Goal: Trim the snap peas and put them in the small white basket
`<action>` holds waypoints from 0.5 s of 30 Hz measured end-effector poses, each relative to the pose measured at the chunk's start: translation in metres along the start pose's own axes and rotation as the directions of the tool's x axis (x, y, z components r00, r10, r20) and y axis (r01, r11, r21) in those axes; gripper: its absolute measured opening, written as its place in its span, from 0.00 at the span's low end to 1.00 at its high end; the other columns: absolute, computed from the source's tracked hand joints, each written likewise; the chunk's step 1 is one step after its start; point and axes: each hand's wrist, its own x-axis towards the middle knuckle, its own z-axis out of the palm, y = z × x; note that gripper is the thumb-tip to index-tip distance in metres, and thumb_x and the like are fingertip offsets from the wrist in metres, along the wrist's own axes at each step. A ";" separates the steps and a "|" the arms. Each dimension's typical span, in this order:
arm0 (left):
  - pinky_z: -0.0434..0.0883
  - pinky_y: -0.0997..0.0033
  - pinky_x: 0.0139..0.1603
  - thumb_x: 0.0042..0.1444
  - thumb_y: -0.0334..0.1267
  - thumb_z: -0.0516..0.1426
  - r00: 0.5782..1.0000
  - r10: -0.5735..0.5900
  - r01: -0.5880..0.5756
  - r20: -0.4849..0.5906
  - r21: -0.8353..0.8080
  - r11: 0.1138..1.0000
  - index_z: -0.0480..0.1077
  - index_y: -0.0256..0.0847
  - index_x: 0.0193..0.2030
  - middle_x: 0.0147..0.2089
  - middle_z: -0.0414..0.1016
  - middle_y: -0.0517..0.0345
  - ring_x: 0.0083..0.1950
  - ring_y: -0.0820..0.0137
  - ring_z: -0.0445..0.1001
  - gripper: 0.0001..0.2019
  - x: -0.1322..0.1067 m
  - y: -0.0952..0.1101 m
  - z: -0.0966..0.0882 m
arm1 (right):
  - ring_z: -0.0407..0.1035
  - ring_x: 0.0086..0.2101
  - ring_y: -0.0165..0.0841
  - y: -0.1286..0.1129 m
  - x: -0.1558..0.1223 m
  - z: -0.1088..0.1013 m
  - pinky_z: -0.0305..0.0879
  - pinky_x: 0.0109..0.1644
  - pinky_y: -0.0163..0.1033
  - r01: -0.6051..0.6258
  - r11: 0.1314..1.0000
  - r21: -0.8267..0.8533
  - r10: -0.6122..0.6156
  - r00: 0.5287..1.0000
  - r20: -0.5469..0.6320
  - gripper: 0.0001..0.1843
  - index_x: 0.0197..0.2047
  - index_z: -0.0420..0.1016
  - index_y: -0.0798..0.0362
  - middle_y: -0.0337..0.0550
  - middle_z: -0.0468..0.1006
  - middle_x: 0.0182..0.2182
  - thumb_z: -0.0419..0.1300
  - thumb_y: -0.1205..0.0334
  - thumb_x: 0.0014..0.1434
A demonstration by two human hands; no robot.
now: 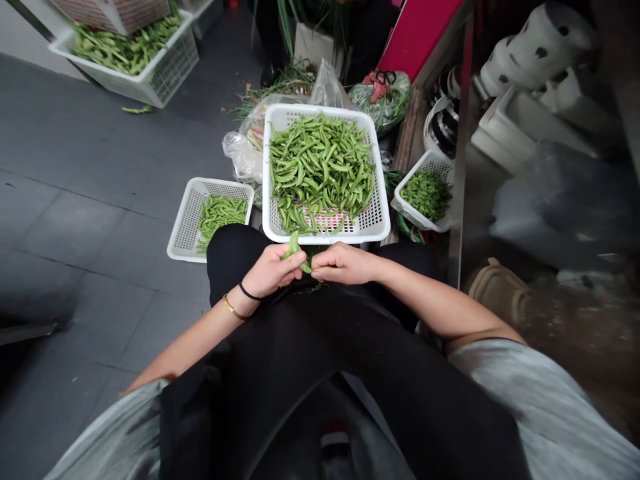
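Observation:
Over my lap, my left hand (277,269) is closed round a green pea pod (293,247), one end of which sticks up past the thumb. Its lower end points toward my right hand (345,263), whose thumb and forefinger pinch together at that tip. Just beyond both hands, a large white perforated basket (326,237) holds a heap of pea pods (325,163). To its left on the floor stands a smaller white basket (183,227) with more green pods (223,217) inside.
At right, a small white basket (411,208) contains leafy greens (427,195). Plastic bags with vegetables (387,103) lie behind the big basket. A crate of green pods (160,87) stands far left on the grey tiled floor (100,200). A metal shelf edge (457,200) runs along the right.

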 end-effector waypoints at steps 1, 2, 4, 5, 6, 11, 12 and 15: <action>0.58 0.78 0.17 0.51 0.52 0.60 0.993 0.097 -0.087 -0.062 0.150 0.985 0.70 0.35 0.28 0.20 0.69 0.59 0.17 0.79 0.59 0.18 -0.001 0.008 -0.005 | 0.56 0.21 0.21 -0.002 -0.001 0.000 0.52 0.28 0.28 0.027 0.998 -0.059 -0.026 1.000 0.017 0.16 0.26 0.67 0.57 0.33 0.63 0.19 0.51 0.60 0.63; 0.64 0.77 0.23 0.50 0.49 0.61 0.967 0.231 -0.186 -0.105 0.327 0.927 0.73 0.35 0.30 0.25 0.72 0.55 0.22 0.76 0.66 0.16 -0.003 0.017 -0.009 | 0.55 0.22 0.22 -0.005 -0.002 0.000 0.51 0.28 0.29 0.051 0.991 -0.122 -0.043 0.997 0.069 0.15 0.25 0.67 0.57 0.33 0.63 0.20 0.51 0.61 0.63; 0.69 0.73 0.37 0.50 0.45 0.62 0.909 0.416 -0.329 -0.010 0.596 0.733 0.75 0.36 0.36 0.36 0.76 0.50 0.36 0.69 0.73 0.13 -0.006 0.038 -0.015 | 0.53 0.22 0.23 -0.012 -0.002 -0.001 0.49 0.28 0.31 0.102 0.964 -0.244 -0.051 0.977 0.207 0.14 0.26 0.68 0.56 0.34 0.64 0.20 0.52 0.63 0.62; 0.69 0.73 0.39 0.50 0.44 0.62 0.902 0.402 -0.402 0.155 0.637 0.657 0.75 0.37 0.35 0.37 0.76 0.50 0.38 0.68 0.73 0.12 -0.006 0.047 -0.016 | 0.54 0.22 0.23 -0.016 -0.001 -0.002 0.48 0.28 0.31 0.136 0.947 -0.292 -0.059 0.964 0.258 0.13 0.27 0.69 0.56 0.35 0.66 0.20 0.52 0.63 0.62; 0.69 0.74 0.39 0.51 0.42 0.62 0.888 0.313 -0.460 0.337 0.632 0.624 0.76 0.38 0.34 0.35 0.76 0.52 0.37 0.69 0.73 0.09 -0.006 0.054 -0.015 | 0.55 0.22 0.24 -0.018 -0.001 -0.004 0.48 0.28 0.32 0.173 0.929 -0.326 -0.078 0.955 0.285 0.12 0.28 0.69 0.55 0.36 0.67 0.21 0.52 0.64 0.62; 0.64 0.78 0.28 0.52 0.36 0.60 0.839 0.093 -0.325 0.536 0.357 0.876 0.74 0.35 0.26 0.24 0.71 0.57 0.25 0.75 0.67 0.08 -0.001 0.051 -0.003 | 0.61 0.24 0.25 -0.022 0.002 -0.009 0.54 0.30 0.31 0.238 0.877 -0.417 -0.258 0.966 0.010 0.15 0.27 0.67 0.55 0.37 0.69 0.23 0.49 0.64 0.64; 0.62 0.78 0.25 0.51 0.37 0.61 0.884 0.104 -0.241 0.456 0.254 0.937 0.73 0.34 0.26 0.23 0.69 0.57 0.23 0.77 0.65 0.08 0.000 0.044 -0.001 | 0.61 0.25 0.25 -0.021 0.002 -0.006 0.55 0.31 0.30 0.222 0.875 -0.431 -0.288 0.953 -0.093 0.16 0.27 0.67 0.55 0.37 0.68 0.23 0.48 0.63 0.65; 0.53 0.80 0.16 0.48 0.41 0.64 0.979 0.103 -0.072 0.173 -0.175 0.982 0.73 0.34 0.27 0.17 0.61 0.63 0.16 0.81 0.54 0.11 -0.002 0.020 0.008 | 0.63 0.25 0.25 -0.019 0.004 0.008 0.58 0.32 0.31 0.147 0.852 -0.503 -0.379 0.836 -0.398 0.16 0.27 0.66 0.55 0.38 0.70 0.23 0.48 0.64 0.66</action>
